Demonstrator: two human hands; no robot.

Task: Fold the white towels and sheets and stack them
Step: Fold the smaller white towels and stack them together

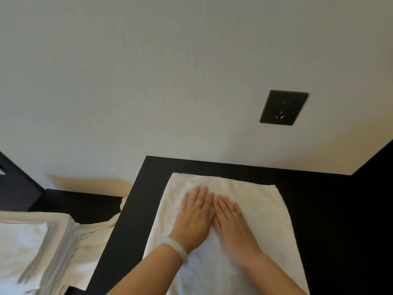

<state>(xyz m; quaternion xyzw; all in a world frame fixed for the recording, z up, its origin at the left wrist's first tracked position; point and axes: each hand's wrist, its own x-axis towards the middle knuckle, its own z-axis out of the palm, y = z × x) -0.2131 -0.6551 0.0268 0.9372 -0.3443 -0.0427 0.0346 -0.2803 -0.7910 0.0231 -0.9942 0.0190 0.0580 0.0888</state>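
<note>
The white towel (261,211) lies on the black table (323,201) at 5 o'clock, with the left hand (194,217) and right hand (232,223) stretched out flat on it. The folded stack (32,241) is at 8 o'clock, and a wall socket (284,107) at 2 o'clock.

No readable text, label, brand or number in view, dark wall socket (284,107) shows only plug holes, white towel (262,209) below the socket unmarked
</note>
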